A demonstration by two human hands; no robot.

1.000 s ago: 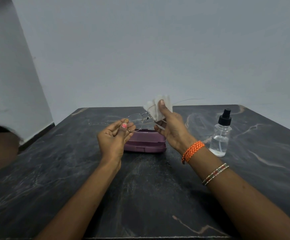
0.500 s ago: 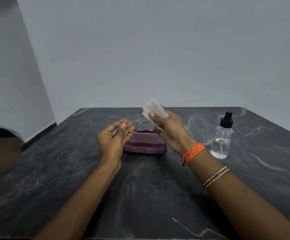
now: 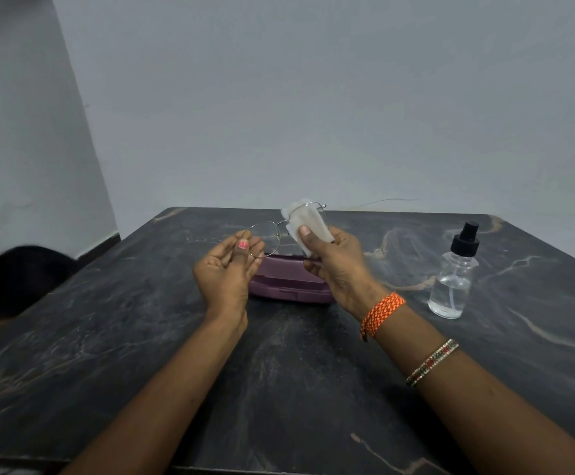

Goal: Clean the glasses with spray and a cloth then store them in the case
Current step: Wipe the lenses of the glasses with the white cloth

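The glasses (image 3: pixel 281 228) are held in the air above the closed purple case (image 3: pixel 291 281), with their long axis running left to right across the person's front and tilted up toward the right. The left hand (image 3: pixel 226 272) pinches the lower rim of the left lens between thumb and fingertips. The right hand (image 3: pixel 336 265) is closed on a white cloth (image 3: pixel 308 224), which is folded around the right lens, with the thumb pressing on its near face. The spray bottle (image 3: pixel 454 279) stands upright on the dark table (image 3: pixel 279 389), well apart on the right. In the inspector's judgement the wiping step is in hand. The case lies directly below and just beyond both hands, about equally near to each. Its lid is shut, so one hand must be freed to open it before storing.
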